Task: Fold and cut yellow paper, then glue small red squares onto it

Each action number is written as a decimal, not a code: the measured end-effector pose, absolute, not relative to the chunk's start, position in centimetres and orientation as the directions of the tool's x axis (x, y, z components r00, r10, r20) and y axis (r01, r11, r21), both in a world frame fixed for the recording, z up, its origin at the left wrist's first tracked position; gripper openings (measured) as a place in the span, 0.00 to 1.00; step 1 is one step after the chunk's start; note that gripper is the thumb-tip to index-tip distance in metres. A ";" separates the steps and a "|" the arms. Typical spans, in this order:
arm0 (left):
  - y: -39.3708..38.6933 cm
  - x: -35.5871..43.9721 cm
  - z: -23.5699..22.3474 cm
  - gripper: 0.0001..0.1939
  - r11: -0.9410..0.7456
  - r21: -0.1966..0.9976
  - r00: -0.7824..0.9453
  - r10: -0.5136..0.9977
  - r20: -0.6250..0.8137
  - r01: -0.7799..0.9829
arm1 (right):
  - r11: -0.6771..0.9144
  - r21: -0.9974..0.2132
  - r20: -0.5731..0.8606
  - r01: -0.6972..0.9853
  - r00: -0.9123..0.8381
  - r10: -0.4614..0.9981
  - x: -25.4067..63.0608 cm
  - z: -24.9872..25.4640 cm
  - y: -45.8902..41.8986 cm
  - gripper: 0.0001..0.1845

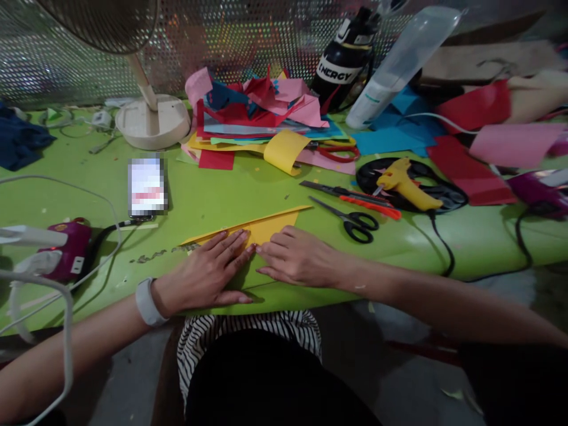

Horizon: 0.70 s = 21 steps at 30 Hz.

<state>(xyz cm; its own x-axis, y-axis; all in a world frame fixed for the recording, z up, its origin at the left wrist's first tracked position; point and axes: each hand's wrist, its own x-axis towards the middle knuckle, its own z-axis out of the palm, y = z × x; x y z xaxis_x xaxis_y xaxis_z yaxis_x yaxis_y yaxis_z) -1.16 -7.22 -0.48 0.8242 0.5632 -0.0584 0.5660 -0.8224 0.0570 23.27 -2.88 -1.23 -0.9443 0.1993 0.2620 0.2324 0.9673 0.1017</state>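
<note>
Head view: looks light and creasable, yellow paper point(271, 227), best held along its fold; left hand point(212, 269) grip apart; cannot tell right hand point(297, 258) grip.

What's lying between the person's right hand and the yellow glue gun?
In the head view, the black-handled scissors lie nearer the right hand; then comes an orange-red tool, perhaps a cutter, nearer the glue gun.

Beige desk fan point(153, 123), pixelated phone point(147, 186), black bottle point(338, 74), purple socket block point(73, 251)
</note>
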 end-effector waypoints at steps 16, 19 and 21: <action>-8.0 -4.2 0.2 0.36 -0.821 0.118 0.829 0.559 -0.029 0.558 | 0.614 -0.441 -0.094 0.655 -0.714 0.694 21.0 1.8 -1.4 0.18; -7.9 -4.1 0.1 0.36 -0.823 0.108 0.829 0.559 -0.024 0.558 | 0.267 -0.630 -0.492 0.729 -0.641 0.589 19.1 2.5 -0.6 0.19; -7.9 -4.2 0.0 0.35 -0.826 0.111 0.832 0.555 -0.015 0.553 | 0.123 -0.668 -0.603 0.734 -0.630 0.489 18.3 2.6 -0.2 0.18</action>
<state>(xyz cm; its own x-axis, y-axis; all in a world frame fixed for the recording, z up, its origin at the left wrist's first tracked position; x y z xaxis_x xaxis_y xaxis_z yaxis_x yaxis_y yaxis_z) -4.16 -7.91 0.04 0.8320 0.5545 -0.0150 0.5526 -0.8261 0.1108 18.27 -0.16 2.59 -0.6302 0.4888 -0.6032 0.7343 0.1231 -0.6675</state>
